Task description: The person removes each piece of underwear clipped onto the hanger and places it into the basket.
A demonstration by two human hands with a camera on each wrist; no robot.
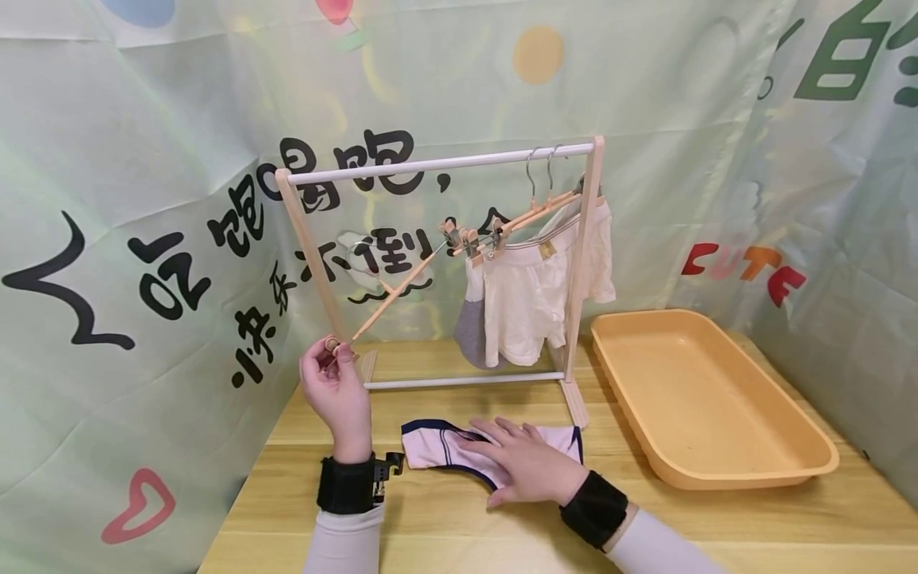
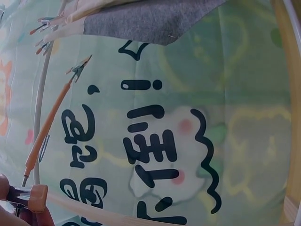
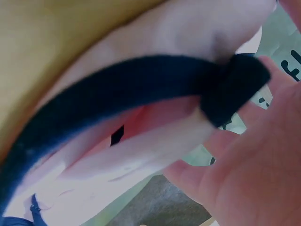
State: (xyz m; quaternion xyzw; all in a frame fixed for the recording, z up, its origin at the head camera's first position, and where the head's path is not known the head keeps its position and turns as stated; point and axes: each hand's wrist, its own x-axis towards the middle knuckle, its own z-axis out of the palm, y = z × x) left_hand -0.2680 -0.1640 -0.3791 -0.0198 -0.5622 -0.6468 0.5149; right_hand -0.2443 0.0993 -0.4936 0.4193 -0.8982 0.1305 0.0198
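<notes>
My left hand (image 1: 337, 402) pinches one clip end of a small wooden clip hanger (image 1: 394, 297), which slants up to the right below the rack's bar. In the left wrist view its held clip (image 2: 35, 197) shows close to the fingers, and the far clip (image 2: 81, 69) has nothing in it. My right hand (image 1: 531, 464) rests over pink briefs with navy trim (image 1: 425, 446) spread on the table, fingers fairly straight. Close up in the right wrist view, the navy edging (image 3: 117, 84) stands raised, with part of the fingers hidden behind it.
A small wooden drying rack (image 1: 574, 319) stands behind the hands. At its right end hang white shorts (image 1: 527, 295) and a grey-and-white garment (image 1: 472, 331) on clip hangers. An orange plastic tray (image 1: 710, 399) lies to the right on the wooden table (image 1: 445, 534). Printed cloth surrounds the table.
</notes>
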